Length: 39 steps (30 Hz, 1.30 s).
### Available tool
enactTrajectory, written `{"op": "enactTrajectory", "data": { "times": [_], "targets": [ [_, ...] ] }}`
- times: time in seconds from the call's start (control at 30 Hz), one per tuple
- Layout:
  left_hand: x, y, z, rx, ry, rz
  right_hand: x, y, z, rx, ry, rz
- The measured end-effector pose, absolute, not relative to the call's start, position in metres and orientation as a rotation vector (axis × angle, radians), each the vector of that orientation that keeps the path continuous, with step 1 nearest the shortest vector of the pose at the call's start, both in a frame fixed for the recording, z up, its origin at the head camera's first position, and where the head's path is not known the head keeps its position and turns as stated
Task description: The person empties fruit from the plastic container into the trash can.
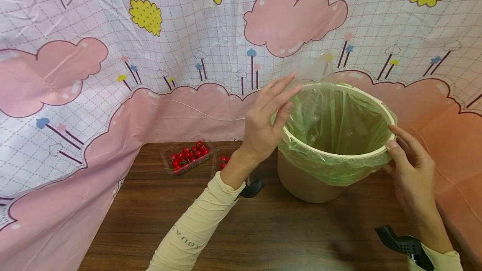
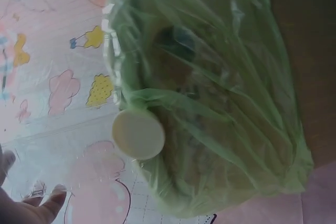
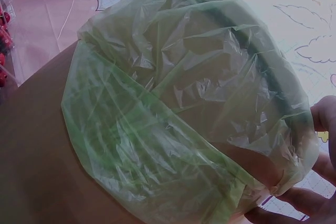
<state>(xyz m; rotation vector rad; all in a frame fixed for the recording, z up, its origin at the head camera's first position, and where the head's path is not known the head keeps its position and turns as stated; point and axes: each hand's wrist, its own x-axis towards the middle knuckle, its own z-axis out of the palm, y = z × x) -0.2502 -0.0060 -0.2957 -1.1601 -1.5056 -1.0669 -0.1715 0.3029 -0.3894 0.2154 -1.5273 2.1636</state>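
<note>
A beige trash bin (image 1: 308, 179) stands upright on the table, lined with a green trash bag (image 1: 331, 170) folded over its mouth. A cream ring (image 1: 339, 155) circles the top over the bag. At the left rim, my left hand (image 1: 267, 116) is raised, its fingers reaching over the bin's mouth. It holds a thin clear plastic piece (image 1: 312, 68), seen against the backdrop; its full shape is hard to make out. My right hand (image 1: 412, 162) grips the right rim, thumb outside near the ring, fingers around the bag's edge. In the right wrist view, fingers (image 3: 325, 116) touch the bag (image 3: 157, 145).
Left of the bin lies a clear plastic box of red cherries (image 1: 188, 157). A second box with cherries (image 1: 224, 160) is partly hidden behind my left forearm. A cartoon-print cloth (image 1: 196, 116) hangs behind and beside the dark wooden table (image 1: 150, 204).
</note>
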Motion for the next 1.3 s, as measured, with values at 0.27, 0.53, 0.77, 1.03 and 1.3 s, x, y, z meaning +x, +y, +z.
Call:
{"op": "enactTrajectory", "data": {
  "times": [0.27, 0.53, 0.77, 1.03, 1.3],
  "targets": [
    [-0.248, -0.025, -0.300, -1.072, -1.372, -1.538, -0.172, 0.302, -0.389, 0.189, -1.535, 2.149],
    [-0.243, -0.042, -0.308, -0.953, -1.328, -1.735, -0.170, 0.304, -0.389, 0.168, -1.574, 2.130],
    [-0.229, -0.065, -0.319, -0.861, -1.344, -1.919, -0.171, 0.302, -0.392, 0.179, -1.556, 2.152],
    [-0.219, -0.084, -0.332, -0.805, -1.226, -2.051, -0.169, 0.304, -0.390, 0.200, -1.535, 2.151],
    [-0.211, -0.104, -0.359, -0.665, -1.240, -2.109, -0.170, 0.303, -0.390, 0.180, -1.550, 2.144]
  ]
}}
